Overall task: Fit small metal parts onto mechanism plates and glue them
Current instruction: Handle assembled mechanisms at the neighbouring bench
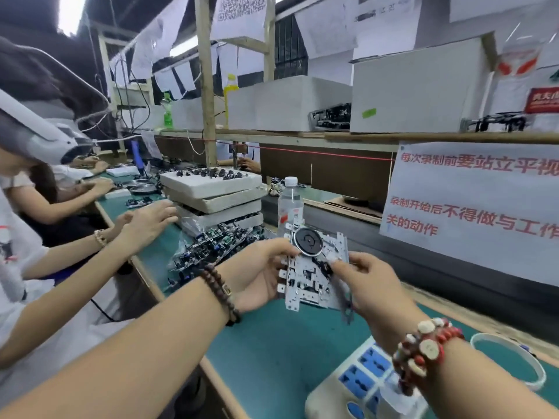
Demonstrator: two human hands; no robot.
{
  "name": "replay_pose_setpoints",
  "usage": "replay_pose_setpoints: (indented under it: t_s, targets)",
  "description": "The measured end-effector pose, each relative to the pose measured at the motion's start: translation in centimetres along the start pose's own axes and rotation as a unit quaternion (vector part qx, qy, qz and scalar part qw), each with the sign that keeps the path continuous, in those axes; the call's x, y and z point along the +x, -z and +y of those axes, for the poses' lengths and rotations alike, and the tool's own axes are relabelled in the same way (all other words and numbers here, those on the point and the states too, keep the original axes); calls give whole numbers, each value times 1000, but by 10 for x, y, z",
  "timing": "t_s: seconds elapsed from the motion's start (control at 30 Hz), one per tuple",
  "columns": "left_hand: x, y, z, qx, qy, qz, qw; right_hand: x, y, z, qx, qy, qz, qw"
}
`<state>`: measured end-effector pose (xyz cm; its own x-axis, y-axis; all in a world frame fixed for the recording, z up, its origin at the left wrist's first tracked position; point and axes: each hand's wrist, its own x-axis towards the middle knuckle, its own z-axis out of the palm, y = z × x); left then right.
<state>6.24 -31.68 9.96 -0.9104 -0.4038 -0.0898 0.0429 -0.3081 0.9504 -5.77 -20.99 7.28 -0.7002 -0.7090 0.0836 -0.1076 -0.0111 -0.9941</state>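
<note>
Near: power strip (360, 385) on green surface (272, 352). L hand (257, 273) grip holds mechanism plate (314, 276) by its edge, above surface; R hand (369, 282) grip pinches something small at plate mid. Fitting underway, I'd judge; no glue seen. Far: pile of parts (211, 246) waiting.

Silver mechanism plate (314, 273) with black wheel (308, 241), upright, above green bench

Bright overhead tube light (71, 13) blown out top left; strong fisheye bending; soft overall blur.
</note>
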Motion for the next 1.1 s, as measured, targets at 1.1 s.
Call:
replay_pose_setpoints:
  t_s: [1.1]
  targets:
    - [29,-9,-41,425,-122,222,869,0,157,30,-699,53,-359,616]
